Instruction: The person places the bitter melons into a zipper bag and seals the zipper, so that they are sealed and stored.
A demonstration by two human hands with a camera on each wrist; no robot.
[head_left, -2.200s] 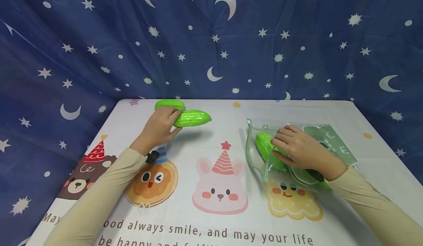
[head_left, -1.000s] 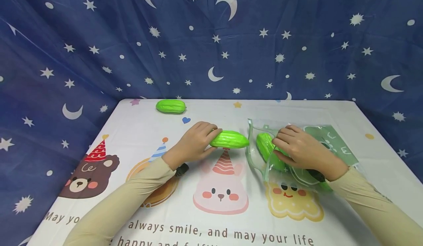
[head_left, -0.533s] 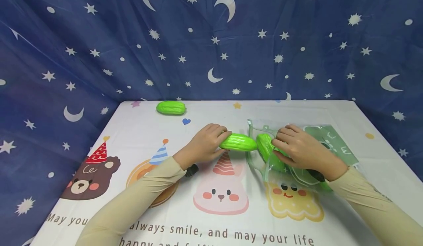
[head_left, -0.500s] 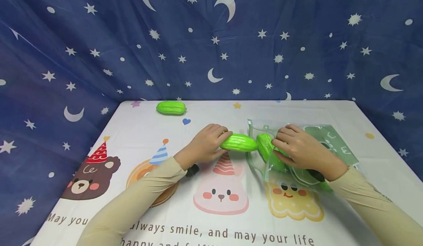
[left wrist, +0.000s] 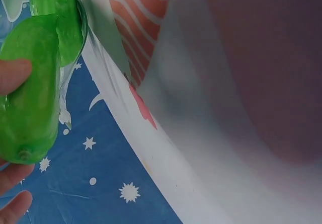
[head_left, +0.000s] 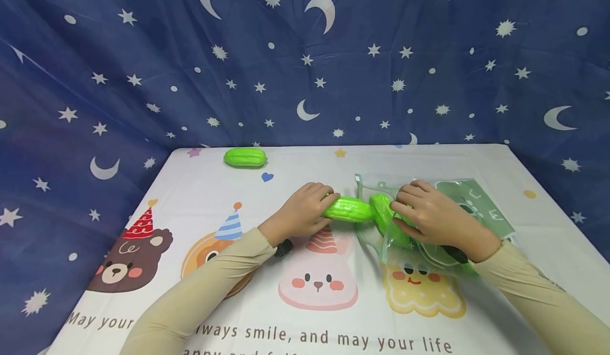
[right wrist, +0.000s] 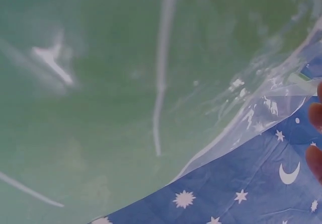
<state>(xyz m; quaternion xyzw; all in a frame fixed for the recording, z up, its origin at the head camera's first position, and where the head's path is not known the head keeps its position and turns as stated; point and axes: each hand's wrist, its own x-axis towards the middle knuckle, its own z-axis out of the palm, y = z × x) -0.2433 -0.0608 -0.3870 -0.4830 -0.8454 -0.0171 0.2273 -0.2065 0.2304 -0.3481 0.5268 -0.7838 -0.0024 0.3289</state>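
Observation:
My left hand (head_left: 305,209) grips a bright green toy cucumber (head_left: 350,209) by its near end, thumb below and fingers over it. The cucumber's far end is at the mouth of a clear and green zip bag (head_left: 457,191), against another toy cucumber (head_left: 381,209) lying inside. In the left wrist view the held cucumber (left wrist: 30,103) overlaps the bagged cucumber (left wrist: 68,30). My right hand (head_left: 426,212) pinches the bag's edge, keeping its mouth apart. The bag's green film (right wrist: 100,113) fills most of the right wrist view; the right fingertips (right wrist: 314,116) show only at the edge.
One more toy cucumber (head_left: 245,157) lies at the back left of the table. The white tablecloth (head_left: 295,164) bears printed cartoon figures and lettering. Behind the table hangs a blue curtain (head_left: 267,32) with stars and moons.
The left hand has carried its cucumber rightward and nearer from the back left, up to the bag's mouth, slowing over the last half second. The right hand and bag stay nearly still.

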